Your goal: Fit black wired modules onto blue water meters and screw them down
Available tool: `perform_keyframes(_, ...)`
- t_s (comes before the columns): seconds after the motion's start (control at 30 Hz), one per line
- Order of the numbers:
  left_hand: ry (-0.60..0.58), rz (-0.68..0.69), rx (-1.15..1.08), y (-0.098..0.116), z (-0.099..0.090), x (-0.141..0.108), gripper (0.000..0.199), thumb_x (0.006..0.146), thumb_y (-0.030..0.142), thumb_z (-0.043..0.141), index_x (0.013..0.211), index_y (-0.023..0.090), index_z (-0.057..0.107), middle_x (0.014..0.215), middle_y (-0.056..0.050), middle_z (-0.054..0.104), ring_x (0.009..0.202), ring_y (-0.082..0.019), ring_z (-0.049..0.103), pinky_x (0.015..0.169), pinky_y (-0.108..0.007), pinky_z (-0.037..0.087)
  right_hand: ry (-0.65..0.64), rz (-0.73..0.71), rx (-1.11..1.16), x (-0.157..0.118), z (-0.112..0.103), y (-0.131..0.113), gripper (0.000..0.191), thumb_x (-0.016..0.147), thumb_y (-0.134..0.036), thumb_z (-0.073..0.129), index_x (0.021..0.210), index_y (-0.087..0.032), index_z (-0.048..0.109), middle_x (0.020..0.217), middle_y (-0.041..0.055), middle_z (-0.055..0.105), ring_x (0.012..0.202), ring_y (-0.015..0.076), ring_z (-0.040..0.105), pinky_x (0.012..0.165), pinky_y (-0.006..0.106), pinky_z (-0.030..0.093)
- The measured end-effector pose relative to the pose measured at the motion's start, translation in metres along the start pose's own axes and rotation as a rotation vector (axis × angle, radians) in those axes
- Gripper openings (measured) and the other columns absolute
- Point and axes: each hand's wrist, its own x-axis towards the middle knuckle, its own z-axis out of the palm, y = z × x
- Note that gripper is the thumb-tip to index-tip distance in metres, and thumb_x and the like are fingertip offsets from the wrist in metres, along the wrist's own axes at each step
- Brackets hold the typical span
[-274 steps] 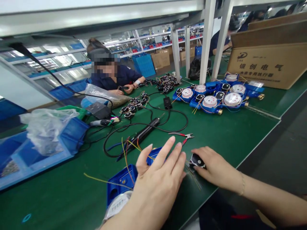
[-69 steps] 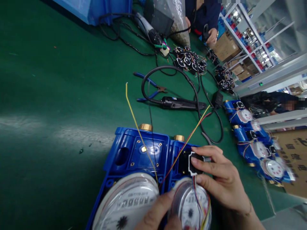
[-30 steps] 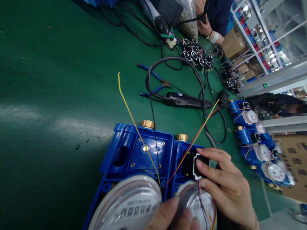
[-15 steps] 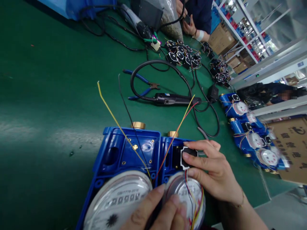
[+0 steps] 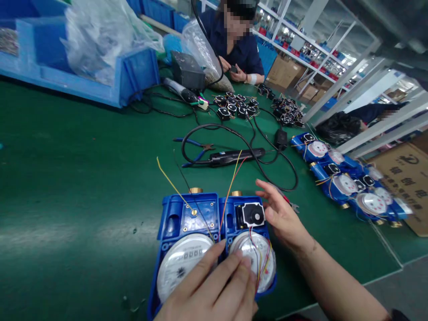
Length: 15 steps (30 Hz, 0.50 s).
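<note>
Two blue water meters stand side by side on the table: a larger left meter [image 5: 167, 227] and a smaller right meter [image 5: 269, 232], each with a round white dial. On the right meter's upper bay sits a black motor module [image 5: 251, 215] with a white-edged plate; its coloured wires hang over the dial. My left hand [image 5: 214, 285] lies across both meters, fingers stretched onto the right dial, its thumb hidden. Just right of the module, my right hand [image 5: 286, 218] is open, holding nothing. Yellow, red and black wires stick up between the meters.
Beyond the meters lie blue-handled cutters [image 5: 200, 149] and a black electric screwdriver [image 5: 230, 157] with a looped cable. Further back are several black modules [image 5: 234, 107] and a blue bin [image 5: 137, 73]. More water meters [image 5: 347, 183] stand right. A co-worker [image 5: 234, 49] sits opposite.
My right hand has let go of the black module and moved off to its right, fingers opening. The view has tilted up, showing more of the co-worker and bins.
</note>
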Motion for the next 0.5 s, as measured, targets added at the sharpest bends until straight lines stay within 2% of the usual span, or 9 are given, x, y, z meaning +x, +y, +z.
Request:
perform_keyframes(0.1,-0.046,-0.044,0.0,0.001,-0.004,0.002,0.016,0.086,0.031,0.055,0.091,0.022,0.067,0.093,0.006,0.07,0.097,-0.011,0.061,0.115,-0.033,0.022,0.007,0.188,0.183,0.003,0.011,0.001,0.057,0.083,-0.046,0.06,0.132,-0.026,0.037,0.123,0.0101,0.049,0.105,0.0211,0.054,0.088,0.035,0.045)
perform_keyframes(0.17,-0.047,-0.035,-0.008,0.002,-0.006,0.003,0.016,0.086,0.031,0.054,0.091,0.022,0.067,0.092,0.006,0.071,0.096,-0.011,0.061,0.114,-0.034,0.023,-0.016,0.279,0.275,0.003,0.017,-0.002,0.054,0.083,-0.04,0.062,0.128,-0.023,0.038,0.112,0.009,0.054,0.093,0.0178,0.058,0.083,0.031,0.047)
perform_keyframes(0.33,-0.122,-0.009,0.02,0.004,-0.006,0.002,0.018,0.085,0.033,0.056,0.094,0.022,0.066,0.098,0.004,0.07,0.099,-0.014,0.06,0.114,-0.038,0.021,-0.025,0.376,0.349,0.001,0.02,-0.011,0.045,0.081,-0.035,0.066,0.117,-0.02,0.044,0.104,0.0049,0.057,0.085,0.0126,0.058,0.078,0.025,0.047)
perform_keyframes(0.5,-0.106,0.048,0.093,0.007,-0.005,-0.005,0.017,0.081,0.028,0.059,0.095,0.02,0.065,0.096,0.003,0.07,0.096,-0.017,0.061,0.114,-0.045,0.019,-0.055,0.394,0.285,0.002,0.014,-0.019,0.041,0.077,-0.034,0.071,0.107,-0.017,0.048,0.092,0.0017,0.055,0.081,0.0117,0.056,0.073,0.021,0.046)
